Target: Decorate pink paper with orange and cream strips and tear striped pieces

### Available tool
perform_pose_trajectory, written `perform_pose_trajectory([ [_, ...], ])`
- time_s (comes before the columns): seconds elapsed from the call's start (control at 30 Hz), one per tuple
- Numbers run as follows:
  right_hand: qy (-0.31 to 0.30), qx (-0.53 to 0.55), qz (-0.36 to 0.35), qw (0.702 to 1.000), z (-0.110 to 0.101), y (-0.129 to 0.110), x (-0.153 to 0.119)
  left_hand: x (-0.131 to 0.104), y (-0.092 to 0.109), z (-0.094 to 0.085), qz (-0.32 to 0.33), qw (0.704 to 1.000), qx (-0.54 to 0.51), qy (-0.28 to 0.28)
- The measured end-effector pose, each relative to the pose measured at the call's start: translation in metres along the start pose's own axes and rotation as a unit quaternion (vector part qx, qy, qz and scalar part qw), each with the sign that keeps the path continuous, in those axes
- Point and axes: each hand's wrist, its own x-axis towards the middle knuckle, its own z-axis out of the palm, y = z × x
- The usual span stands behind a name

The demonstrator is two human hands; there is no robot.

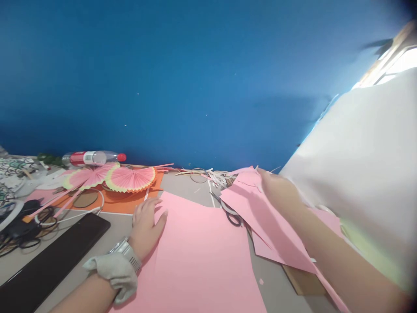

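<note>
Open air above flat pink sheet (pixel 202 256), scissors (pixel 235 221) at right edge

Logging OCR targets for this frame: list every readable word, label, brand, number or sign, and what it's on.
No text can be read in this view.
Bottle: red-and-white label, any print too small and blurred to read.
Wristwatch: no brand or digits legible.
Black slab: no lettering seen on the side in view.
Flat pink sheet: no print seen.
Blue wall: no sign seen.
</note>
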Motion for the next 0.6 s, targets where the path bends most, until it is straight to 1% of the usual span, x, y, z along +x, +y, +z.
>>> perform_pose_trajectory([
  [0.07,-0.03,-0.02,-0.032,0.999,0.005,-0.044,0.012,0.0,0.0,0.0,-0.001,1.0,-0.007,0.001],
  [0.17,-0.066,-0.024,-0.084,0.994,0.02,-0.105,0.024,0.0,-0.001,0.0,-0.003,1.0,-0.024,0.006],
  [0.27,-0.099,-0.013,-0.131,0.986,0.04,-0.149,0.026,0.0,-0.003,0.0,-0.008,0.999,-0.045,0.019],
  [0.37,-0.134,-0.002,-0.154,0.979,0.057,-0.173,0.022,0.0,-0.006,0.002,-0.015,0.997,-0.065,0.033],
  [0.47,-0.159,0.014,-0.152,0.975,0.067,-0.183,0.013,0.0,-0.006,0.002,-0.023,0.996,-0.08,0.041],
  [0.53,-0.17,0.028,-0.144,0.974,0.064,-0.188,0.002,0.0,-0.005,0.002,-0.025,0.995,-0.09,0.044],
  [0.6,-0.183,0.047,-0.144,0.971,0.053,-0.194,-0.017,0.0,-0.003,0.001,-0.022,0.994,-0.102,0.042],
])
